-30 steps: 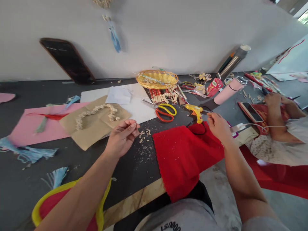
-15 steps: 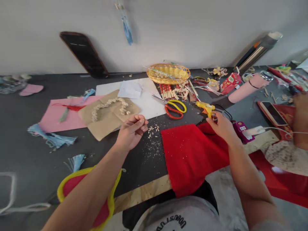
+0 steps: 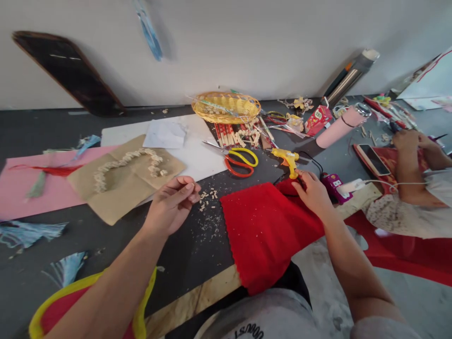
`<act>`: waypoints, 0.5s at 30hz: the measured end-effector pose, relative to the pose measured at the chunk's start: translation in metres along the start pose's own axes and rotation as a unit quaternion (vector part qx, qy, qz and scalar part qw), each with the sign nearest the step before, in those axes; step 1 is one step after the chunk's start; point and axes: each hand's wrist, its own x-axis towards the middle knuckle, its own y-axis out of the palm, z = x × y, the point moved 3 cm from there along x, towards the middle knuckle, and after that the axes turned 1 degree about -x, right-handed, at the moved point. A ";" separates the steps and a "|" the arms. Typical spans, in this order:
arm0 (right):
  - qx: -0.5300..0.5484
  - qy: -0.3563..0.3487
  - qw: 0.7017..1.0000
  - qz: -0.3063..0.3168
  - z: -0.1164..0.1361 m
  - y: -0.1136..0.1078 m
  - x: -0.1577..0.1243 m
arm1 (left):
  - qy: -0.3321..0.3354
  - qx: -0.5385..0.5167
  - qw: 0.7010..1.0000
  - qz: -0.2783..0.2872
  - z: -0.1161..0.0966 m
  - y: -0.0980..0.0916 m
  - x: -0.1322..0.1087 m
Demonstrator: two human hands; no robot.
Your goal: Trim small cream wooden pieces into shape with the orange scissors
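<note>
My left hand is closed in a pinch above the dark table, beside small pale cut pieces. Whatever lies between its fingertips is too small or hidden to make out. My right hand has its fingers closed at the lower end of the handle of a yellow hot glue gun, whose nozzle points left. Below it, a red cloth drapes over the table edge toward my lap. Scissors with one yellow and one red handle lie between my hands, on the far side.
Brown paper carries a curved pale chain. Behind stand a wicker basket, a juice carton and a pink bottle. A purple power socket sits right of my hand. Another person's hands work at far right.
The view has swung right, so the table things appear further left and more of the other person shows. My left hand stays pinched; my right hand stays at the glue gun, whose handle now shows more.
</note>
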 end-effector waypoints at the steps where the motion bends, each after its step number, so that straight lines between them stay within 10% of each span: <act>1: -0.013 -0.009 1.000 -0.005 0.001 0.000 0.000 | 0.002 0.001 1.000 -0.001 0.000 0.000 0.000; 15: -0.084 -0.013 0.996 -0.003 0.006 0.005 0.008 | -0.003 0.000 1.000 -0.008 0.001 -0.004 0.000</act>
